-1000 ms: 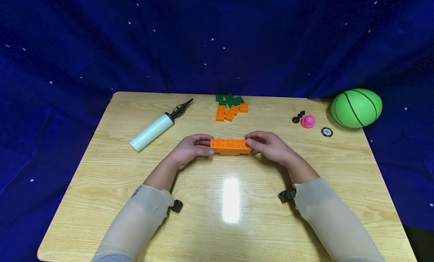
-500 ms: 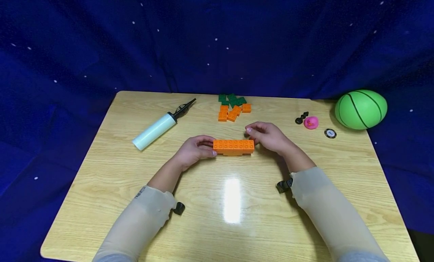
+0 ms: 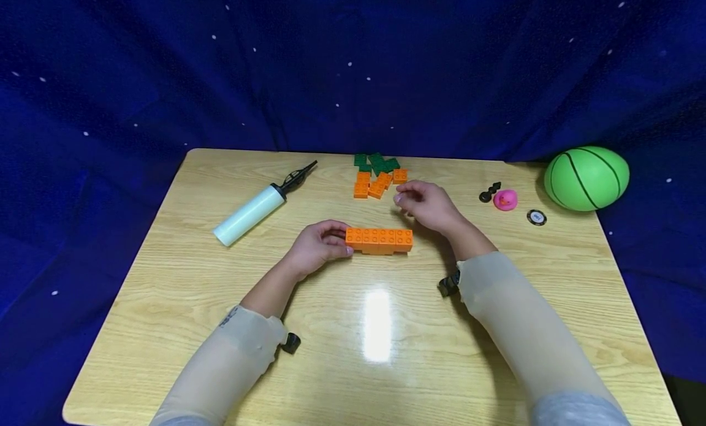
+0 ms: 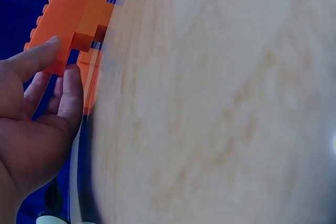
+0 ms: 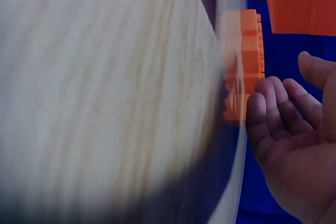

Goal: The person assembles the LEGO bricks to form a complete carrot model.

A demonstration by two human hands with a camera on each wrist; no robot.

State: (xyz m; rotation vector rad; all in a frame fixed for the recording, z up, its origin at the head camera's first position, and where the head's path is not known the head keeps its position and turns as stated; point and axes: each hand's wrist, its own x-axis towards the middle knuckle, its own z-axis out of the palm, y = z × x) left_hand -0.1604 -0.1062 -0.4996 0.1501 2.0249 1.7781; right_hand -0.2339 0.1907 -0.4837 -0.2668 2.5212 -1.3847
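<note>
A row of joined orange building bricks (image 3: 379, 237) stands mid-table on a narrower orange base, its ends overhanging. My left hand (image 3: 318, 249) holds the row's left end; in the left wrist view the thumb (image 4: 44, 56) lies on its side, with fingers on the other side. Beyond the row's right end my right hand (image 3: 427, 205) hovers with nothing in its loosely bent fingers. In the right wrist view those fingers (image 5: 257, 111) are apart from the bricks. Several loose orange bricks (image 3: 361, 190) lie just past the right hand, and several green bricks (image 3: 377, 162) behind them.
A pale hand pump (image 3: 250, 214) with a black nozzle lies at the left. Toward the right back are a small black piece (image 3: 486, 196), a pink rubber duck (image 3: 505, 200), a poker chip (image 3: 536, 217) and a green ball (image 3: 587, 179). A blue curtain (image 3: 331, 64) hangs behind the table.
My right hand has let go of the row's right end and moved away toward the loose orange bricks. The left hand has kept its hold, and the row has barely shifted.
</note>
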